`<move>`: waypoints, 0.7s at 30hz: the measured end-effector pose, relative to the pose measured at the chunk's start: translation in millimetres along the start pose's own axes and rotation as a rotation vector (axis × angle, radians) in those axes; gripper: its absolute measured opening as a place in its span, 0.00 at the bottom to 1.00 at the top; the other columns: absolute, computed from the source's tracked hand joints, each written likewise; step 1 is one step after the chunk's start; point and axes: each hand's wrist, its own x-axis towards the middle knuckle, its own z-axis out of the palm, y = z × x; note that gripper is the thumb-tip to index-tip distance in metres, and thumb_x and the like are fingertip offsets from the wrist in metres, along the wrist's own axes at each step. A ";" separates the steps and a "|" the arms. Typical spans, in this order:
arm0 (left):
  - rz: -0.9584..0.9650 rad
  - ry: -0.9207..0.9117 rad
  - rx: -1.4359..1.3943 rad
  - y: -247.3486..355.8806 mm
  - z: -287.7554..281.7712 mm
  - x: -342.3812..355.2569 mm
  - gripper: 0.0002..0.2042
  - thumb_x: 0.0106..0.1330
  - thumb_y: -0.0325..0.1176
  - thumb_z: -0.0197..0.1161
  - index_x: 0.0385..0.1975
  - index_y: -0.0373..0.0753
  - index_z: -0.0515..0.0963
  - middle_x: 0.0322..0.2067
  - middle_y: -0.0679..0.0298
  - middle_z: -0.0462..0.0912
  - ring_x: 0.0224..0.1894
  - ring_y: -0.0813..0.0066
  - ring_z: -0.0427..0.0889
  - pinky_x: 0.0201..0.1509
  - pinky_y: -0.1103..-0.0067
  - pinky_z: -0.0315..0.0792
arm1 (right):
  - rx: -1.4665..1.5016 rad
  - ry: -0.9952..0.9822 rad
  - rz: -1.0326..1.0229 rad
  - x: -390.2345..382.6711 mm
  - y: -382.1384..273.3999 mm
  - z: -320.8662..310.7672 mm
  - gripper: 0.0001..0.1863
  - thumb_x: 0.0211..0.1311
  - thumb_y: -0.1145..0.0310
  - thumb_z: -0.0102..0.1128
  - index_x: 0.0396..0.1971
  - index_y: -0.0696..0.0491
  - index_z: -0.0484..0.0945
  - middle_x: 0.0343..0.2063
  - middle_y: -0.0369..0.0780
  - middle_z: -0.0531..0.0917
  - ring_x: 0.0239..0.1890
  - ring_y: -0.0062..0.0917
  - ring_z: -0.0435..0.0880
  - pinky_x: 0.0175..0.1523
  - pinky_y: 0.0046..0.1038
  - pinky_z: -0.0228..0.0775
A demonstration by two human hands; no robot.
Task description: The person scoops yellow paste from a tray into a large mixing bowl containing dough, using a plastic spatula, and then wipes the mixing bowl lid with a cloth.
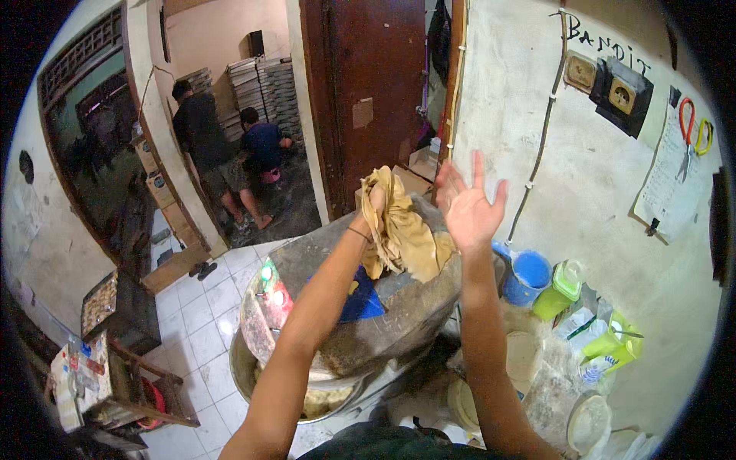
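Observation:
A crumpled tan cloth [405, 234] hangs in loose folds over the far part of a worn grey machine-like body [360, 337]. My left hand [375, 208] is closed on the cloth, its fingers mostly hidden by the folds. To the right of the cloth, my right hand [469, 211] is raised with spread fingers, slightly blurred, holding nothing. A flat blue piece [362, 300] lies on the grey body beneath my left forearm. Below, a round metal pot [244, 366] holds a pale lumpy mass.
Along the right wall stand a blue dipper [527, 276], a lime-green container [560, 290] and a lime-green jug [613, 343]. Scissors [686, 138] hang above. A small wooden table [92, 383] stands at left. Two people [207, 138] work beyond the doorway.

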 end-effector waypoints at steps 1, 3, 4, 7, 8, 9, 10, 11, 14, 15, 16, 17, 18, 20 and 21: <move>-0.066 0.089 -0.078 10.9 36.0 -21.3 0.19 0.63 0.48 0.38 0.33 0.39 0.70 0.30 0.64 0.74 0.29 0.72 0.75 0.31 0.74 0.73 | 0.667 0.093 -0.304 0.8 5.6 -4.9 0.34 0.50 0.39 0.43 0.53 0.46 0.59 0.51 0.50 0.64 0.54 0.38 0.63 0.57 0.40 0.54; -0.155 0.219 -0.201 23.4 62.8 -43.8 0.24 0.62 0.56 0.34 0.32 0.41 0.71 0.27 0.65 0.75 0.26 0.74 0.75 0.27 0.76 0.73 | 0.783 0.107 -0.319 12.4 33.2 -2.9 0.36 0.51 0.38 0.39 0.56 0.45 0.52 0.55 0.52 0.55 0.58 0.41 0.53 0.60 0.42 0.46; -0.136 0.133 -0.192 18.3 56.1 -38.6 0.30 0.59 0.61 0.32 0.40 0.40 0.69 0.37 0.63 0.73 0.39 0.71 0.74 0.43 0.71 0.70 | 0.890 0.121 -0.331 20.4 48.3 -0.4 0.38 0.52 0.37 0.35 0.59 0.45 0.45 0.58 0.54 0.45 0.61 0.44 0.42 0.63 0.44 0.38; 0.096 0.216 0.010 -8.9 68.1 -22.6 0.25 0.63 0.53 0.34 0.42 0.38 0.68 0.40 0.63 0.71 0.44 0.73 0.69 0.49 0.75 0.64 | 1.029 0.101 -0.349 35.3 72.9 -4.7 0.41 0.50 0.35 0.35 0.60 0.38 0.37 0.58 0.56 0.36 0.60 0.53 0.38 0.62 0.49 0.35; 0.155 0.192 0.137 -11.9 66.5 -19.6 0.23 0.64 0.51 0.34 0.41 0.37 0.68 0.40 0.62 0.71 0.43 0.72 0.69 0.49 0.75 0.64 | 1.084 0.119 -0.385 38.7 74.1 -10.7 0.41 0.49 0.34 0.36 0.60 0.36 0.36 0.58 0.56 0.32 0.59 0.56 0.37 0.61 0.52 0.34; 0.219 0.179 0.280 -11.8 56.4 -17.9 0.22 0.64 0.49 0.34 0.41 0.36 0.67 0.40 0.61 0.71 0.43 0.70 0.69 0.49 0.75 0.64 | 1.149 0.123 -0.349 44.4 71.6 -6.0 0.43 0.47 0.32 0.36 0.60 0.34 0.34 0.59 0.54 0.32 0.59 0.58 0.36 0.59 0.56 0.35; 0.280 0.164 0.422 -11.8 46.9 -16.0 0.21 0.64 0.46 0.34 0.40 0.34 0.67 0.40 0.60 0.72 0.42 0.69 0.69 0.49 0.75 0.63 | 1.158 0.118 -0.342 53.6 70.4 -0.4 0.43 0.47 0.32 0.36 0.60 0.34 0.34 0.59 0.54 0.32 0.59 0.58 0.36 0.59 0.56 0.35; 0.340 0.147 0.564 -12.0 38.1 -14.0 0.20 0.64 0.44 0.34 0.40 0.33 0.67 0.39 0.59 0.72 0.42 0.68 0.69 0.49 0.75 0.63 | 1.150 0.155 -0.318 64.2 68.6 5.3 0.43 0.46 0.32 0.38 0.60 0.35 0.37 0.59 0.53 0.34 0.59 0.57 0.37 0.59 0.57 0.35; 0.451 0.105 0.829 -13.8 37.4 -16.0 0.18 0.65 0.39 0.34 0.39 0.31 0.67 0.39 0.57 0.73 0.41 0.65 0.69 0.49 0.74 0.62 | 1.143 0.202 -0.260 80.7 63.6 6.5 0.42 0.45 0.32 0.41 0.59 0.35 0.44 0.60 0.50 0.38 0.60 0.54 0.39 0.58 0.57 0.37; 0.445 0.135 0.810 -15.9 52.1 -19.1 0.18 0.64 0.37 0.34 0.40 0.30 0.66 0.40 0.55 0.72 0.42 0.66 0.68 0.48 0.74 0.62 | 1.124 0.226 -0.279 84.1 57.3 -0.9 0.42 0.45 0.32 0.41 0.59 0.35 0.44 0.60 0.50 0.39 0.60 0.53 0.41 0.59 0.57 0.37; 0.441 0.182 0.809 -15.6 54.4 -25.6 0.17 0.63 0.35 0.33 0.40 0.30 0.66 0.40 0.52 0.71 0.42 0.67 0.67 0.48 0.75 0.62 | 1.123 0.240 -0.287 88.4 55.3 4.1 0.41 0.45 0.32 0.42 0.58 0.35 0.45 0.60 0.49 0.40 0.60 0.51 0.42 0.59 0.56 0.38; 0.578 0.197 0.813 -21.1 48.0 -30.4 0.16 0.62 0.35 0.37 0.40 0.30 0.66 0.39 0.51 0.72 0.42 0.68 0.68 0.47 0.75 0.62 | 1.088 0.284 -0.265 90.8 54.3 9.3 0.42 0.44 0.31 0.40 0.59 0.35 0.44 0.59 0.48 0.44 0.59 0.48 0.47 0.59 0.54 0.41; 0.583 0.200 0.814 -13.9 48.4 -33.6 0.16 0.62 0.35 0.37 0.40 0.30 0.66 0.39 0.51 0.72 0.42 0.68 0.68 0.47 0.75 0.62 | 1.089 0.278 -0.262 93.2 53.5 10.5 0.42 0.44 0.31 0.40 0.59 0.35 0.44 0.60 0.48 0.44 0.59 0.48 0.47 0.59 0.54 0.41; 0.550 0.125 0.979 -0.7 49.4 -40.2 0.13 0.62 0.33 0.40 0.41 0.32 0.65 0.41 0.53 0.69 0.43 0.71 0.66 0.48 0.75 0.62 | 1.180 0.291 -0.269 98.7 51.4 12.0 0.41 0.45 0.30 0.36 0.58 0.37 0.47 0.59 0.47 0.47 0.58 0.47 0.50 0.57 0.53 0.46; 0.552 0.131 0.982 1.4 49.2 -41.6 0.13 0.62 0.33 0.40 0.41 0.32 0.65 0.41 0.53 0.69 0.43 0.71 0.66 0.48 0.75 0.62 | 1.168 0.352 -0.258 101.4 49.9 15.4 0.41 0.46 0.30 0.32 0.59 0.38 0.47 0.56 0.48 0.53 0.54 0.45 0.59 0.54 0.50 0.54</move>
